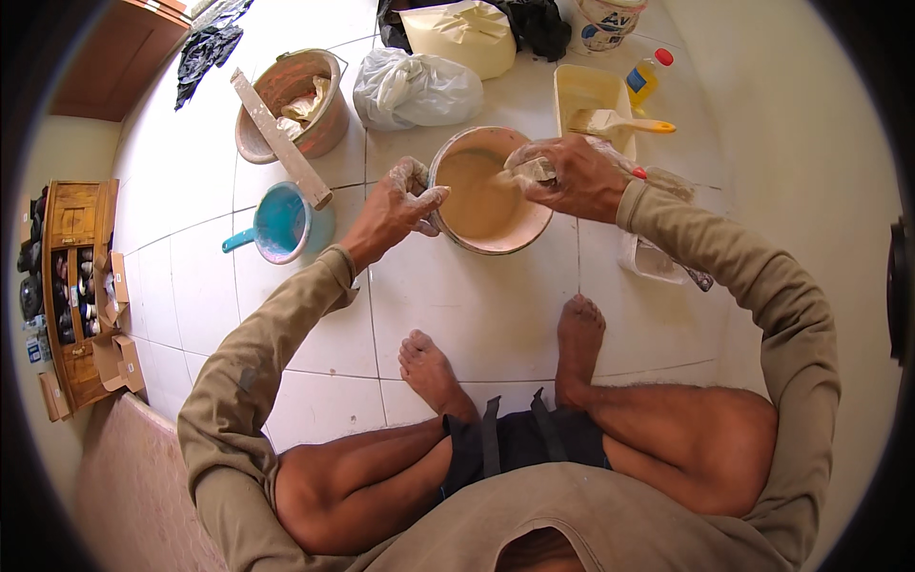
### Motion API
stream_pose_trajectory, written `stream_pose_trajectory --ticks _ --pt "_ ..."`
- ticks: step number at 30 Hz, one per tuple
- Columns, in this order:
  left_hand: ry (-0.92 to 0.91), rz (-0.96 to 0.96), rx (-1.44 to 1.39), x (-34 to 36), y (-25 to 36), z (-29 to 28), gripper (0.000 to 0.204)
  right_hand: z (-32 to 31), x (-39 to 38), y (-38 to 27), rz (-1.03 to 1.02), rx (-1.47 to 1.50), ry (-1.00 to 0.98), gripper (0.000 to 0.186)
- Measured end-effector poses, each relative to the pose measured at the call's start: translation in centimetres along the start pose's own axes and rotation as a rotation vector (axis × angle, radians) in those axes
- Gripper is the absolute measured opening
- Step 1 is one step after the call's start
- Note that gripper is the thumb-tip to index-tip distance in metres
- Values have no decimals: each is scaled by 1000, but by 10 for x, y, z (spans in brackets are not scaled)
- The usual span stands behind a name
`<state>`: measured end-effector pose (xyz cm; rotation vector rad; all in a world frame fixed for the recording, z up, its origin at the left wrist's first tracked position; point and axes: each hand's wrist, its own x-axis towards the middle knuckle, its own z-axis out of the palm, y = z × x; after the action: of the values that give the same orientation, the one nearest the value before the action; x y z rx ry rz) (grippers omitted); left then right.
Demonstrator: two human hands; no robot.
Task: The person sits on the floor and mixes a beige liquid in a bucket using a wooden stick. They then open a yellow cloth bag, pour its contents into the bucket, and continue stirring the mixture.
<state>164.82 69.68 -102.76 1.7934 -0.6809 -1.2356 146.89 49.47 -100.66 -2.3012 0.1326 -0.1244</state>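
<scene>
A round pail (495,243) with a pale pinkish inside stands on the floor in front of my feet, holding a smooth tan mixture (477,195). My left hand (408,198), dusted white, is closed on the pail's left rim. Over the right side of the pail, my right hand (577,176) grips a small whitish, crumpled-looking thing (536,172). Its exact kind is partly hidden by my fingers. A pale blurred streak runs from it toward the mixture.
At left are a turquoise dipper (276,224) and a brown bucket (329,129) with a wooden strip (281,143) across it. Beyond lies a white plastic bag (415,91). A brush (620,124) rests on a cream tray (581,86) near a yellow bottle (643,81). A wall rises at right.
</scene>
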Motion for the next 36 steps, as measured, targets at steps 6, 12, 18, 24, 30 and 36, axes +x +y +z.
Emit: stream_pose_trajectory --ticks 6,12,18,24,30,36 --pt "11 22 15 2 0 6 34 11 -12 2 -27 67 -82 20" --pt "5 31 36 2 7 11 35 -4 -6 7 -8 -83 -33 17" --pt "9 18 10 2 5 13 35 0 -3 10 0 -2 -25 21" --pt "8 36 -3 4 5 17 34 -1 -13 5 27 -12 -120 20" --pt "-59 -60 -86 6 -7 8 28 -24 -2 -3 101 91 17 19" --pt "-204 -232 -270 -24 -51 -2 25 -42 5 -43 106 167 -38 19"
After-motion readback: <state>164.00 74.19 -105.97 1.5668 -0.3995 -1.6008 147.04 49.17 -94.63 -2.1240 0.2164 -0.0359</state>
